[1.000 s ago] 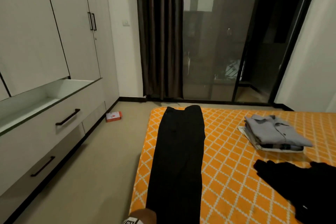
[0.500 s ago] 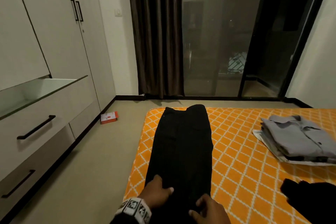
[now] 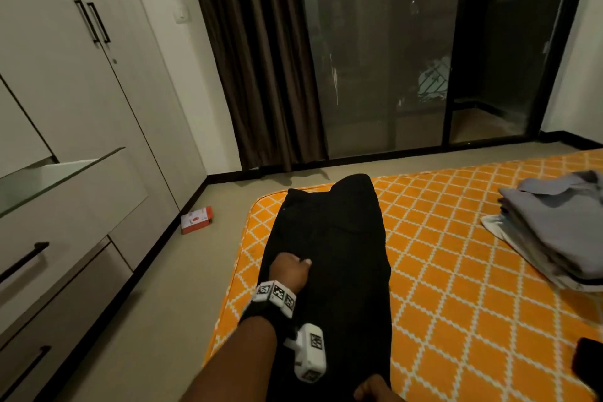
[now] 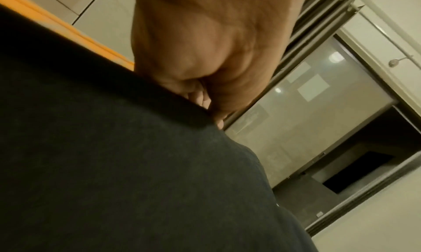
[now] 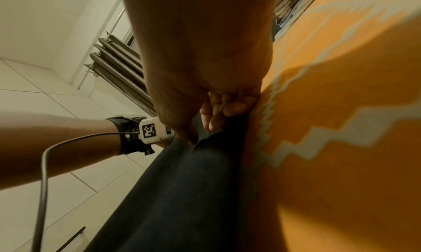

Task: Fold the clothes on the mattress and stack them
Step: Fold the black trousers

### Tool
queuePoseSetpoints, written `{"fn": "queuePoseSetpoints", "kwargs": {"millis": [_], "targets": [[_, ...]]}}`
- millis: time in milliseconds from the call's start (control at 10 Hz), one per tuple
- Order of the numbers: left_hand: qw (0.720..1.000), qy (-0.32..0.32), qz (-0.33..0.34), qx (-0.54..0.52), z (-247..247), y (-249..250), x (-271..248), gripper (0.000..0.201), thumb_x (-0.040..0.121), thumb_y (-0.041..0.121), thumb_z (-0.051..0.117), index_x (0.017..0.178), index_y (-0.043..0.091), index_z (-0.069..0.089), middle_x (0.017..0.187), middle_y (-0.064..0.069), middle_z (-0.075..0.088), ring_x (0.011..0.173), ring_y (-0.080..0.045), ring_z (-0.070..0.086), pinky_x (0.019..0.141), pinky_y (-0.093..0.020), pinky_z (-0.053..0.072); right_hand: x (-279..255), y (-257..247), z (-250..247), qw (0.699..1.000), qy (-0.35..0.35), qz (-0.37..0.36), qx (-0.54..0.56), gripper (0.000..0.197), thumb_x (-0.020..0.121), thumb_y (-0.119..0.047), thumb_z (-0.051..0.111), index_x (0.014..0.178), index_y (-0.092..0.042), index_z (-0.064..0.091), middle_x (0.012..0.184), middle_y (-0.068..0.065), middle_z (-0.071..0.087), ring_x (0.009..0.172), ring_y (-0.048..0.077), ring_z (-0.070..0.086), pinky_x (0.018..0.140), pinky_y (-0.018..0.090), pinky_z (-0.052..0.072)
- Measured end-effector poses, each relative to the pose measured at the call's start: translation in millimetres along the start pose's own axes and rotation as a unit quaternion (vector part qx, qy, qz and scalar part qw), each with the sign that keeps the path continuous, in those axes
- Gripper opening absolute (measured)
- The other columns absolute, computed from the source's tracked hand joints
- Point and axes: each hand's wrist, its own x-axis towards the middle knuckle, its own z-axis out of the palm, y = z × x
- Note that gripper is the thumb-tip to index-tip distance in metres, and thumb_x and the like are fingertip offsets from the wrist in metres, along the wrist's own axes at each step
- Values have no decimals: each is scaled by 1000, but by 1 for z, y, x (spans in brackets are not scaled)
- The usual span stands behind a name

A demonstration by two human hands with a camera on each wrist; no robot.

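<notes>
From the foot of the mattress (image 3: 456,271), the black trousers (image 3: 332,254) run toward twelve o'clock along its left edge, and the left hand (image 3: 288,272) grips them there. Bare quilted orange lies open at one o'clock, between the trousers and the stack of folded shirts (image 3: 554,232) at two. A dark garment (image 3: 589,365) sits at the near right edge, around four. At nine o'clock, past the floor strip, an open drawer (image 3: 75,186) juts from the wardrobe; a small red box (image 3: 196,220) lies near it.
</notes>
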Motion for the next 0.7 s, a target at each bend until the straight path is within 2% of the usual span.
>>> {"fn": "queuePoseSetpoints", "kwargs": {"millis": [100,200,300,400,500,600,700], "targets": [[997,76,30,13,-27,-12,8,33,94,30,71,69,14,57,89,-16,69,97,-38,67,77,-34,45,53,-128,57,951,281,-99,-87,44,57,-42,71,83,-48,36,63,-12,31,40,4,44,50,7,27],[989,141,38,9,-59,-29,8,25,95,27,70,78,11,61,100,-20,71,100,-39,65,79,-34,43,39,-162,84,970,172,-124,-119,18,64,-58,67,78,-47,62,69,-12,58,54,10,59,61,20,32],[992,124,3,15,-67,-56,2,26,97,30,68,101,4,66,112,-21,70,110,-40,64,89,-37,46,25,-152,134,970,97,-137,-178,40,93,-64,42,84,-42,74,92,3,78,91,25,61,76,38,30],[1000,6,-22,8,-56,-79,-12,53,84,53,76,113,10,62,113,-9,70,107,-31,67,92,-36,51,19,-154,141,950,184,-152,-202,75,97,-71,11,85,-40,79,105,11,78,104,31,50,83,44,34],[999,-8,6,50,-53,-87,-23,73,75,36,90,132,14,49,120,-6,67,114,-28,65,93,-37,51,20,-165,134,980,142,-83,-111,66,105,-51,22,86,-24,80,92,16,73,78,33,60,71,39,50],[994,4,21,111,-53,-91,-25,89,73,29,92,144,16,40,132,-9,65,120,-29,64,97,-37,51,21,-159,108,987,125,-91,-32,45,86,-62,61,116,-28,61,90,-3,57,65,10,48,61,16,42],[989,3,23,145,-52,-85,-27,85,74,23,89,143,16,39,130,-11,65,120,-32,63,96,-38,52,30,-152,91,997,49,-41,30,78,76,-73,74,131,-36,32,108,-20,60,83,-7,60,73,5,44]]}}
